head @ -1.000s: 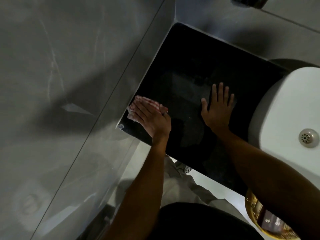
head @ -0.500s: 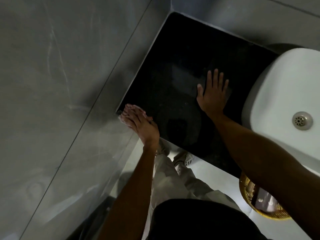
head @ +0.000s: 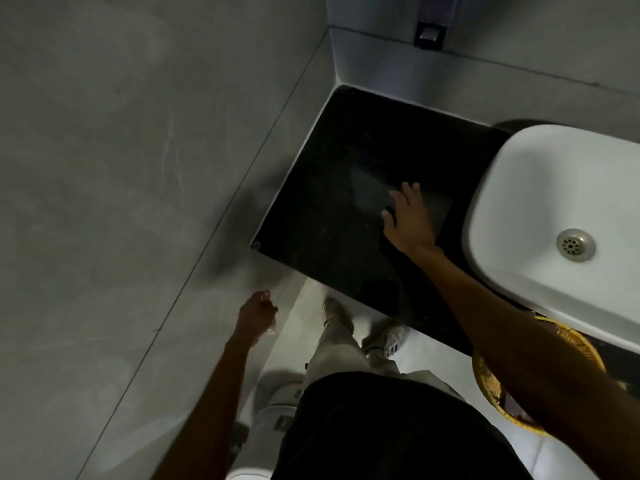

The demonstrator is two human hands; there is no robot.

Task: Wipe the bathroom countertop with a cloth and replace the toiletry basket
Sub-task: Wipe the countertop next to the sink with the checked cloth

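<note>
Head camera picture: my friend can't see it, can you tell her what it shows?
Seen from above, a person's right hand lies on a black countertop beside a white sink. The left hand hangs curled below the counter's edge, near a grey wall.

The left hand [head: 258, 315] was blurred and curled, so it could not be told whether a cloth was inside it. Behind the right forearm, the woven basket [head: 585, 344] was mostly hidden. Right of the right hand [head: 408, 221], the sink [head: 526, 188] was cut by the edge.

Two hands [head: 407, 220] [head: 256, 315], one countertop [head: 346, 188], one sink [head: 540, 188], one basket [head: 491, 386], two shoes [head: 334, 311] [head: 389, 337]
</note>
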